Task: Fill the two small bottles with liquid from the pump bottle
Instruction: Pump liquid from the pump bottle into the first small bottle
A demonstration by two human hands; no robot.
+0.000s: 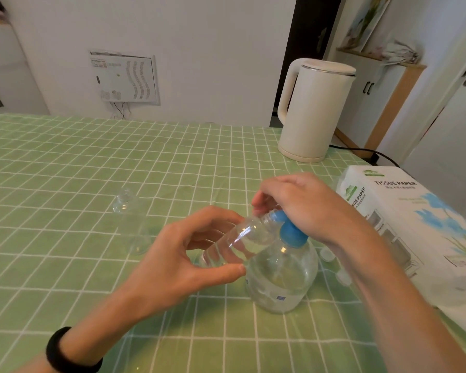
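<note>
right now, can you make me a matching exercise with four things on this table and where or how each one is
1 held small bottle
2 other small bottle
3 pump bottle
4 kettle

a back right, behind the hands
b tilted in the left hand, neck at the spout
c alone on the cloth, left of both hands
d upright, right hand on its pump head

Pairs: 1-b, 2-c, 3-d, 4-a

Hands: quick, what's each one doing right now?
Left hand: grips the small bottle, tilted.
Right hand: fingers curled over the blue pump head.
</note>
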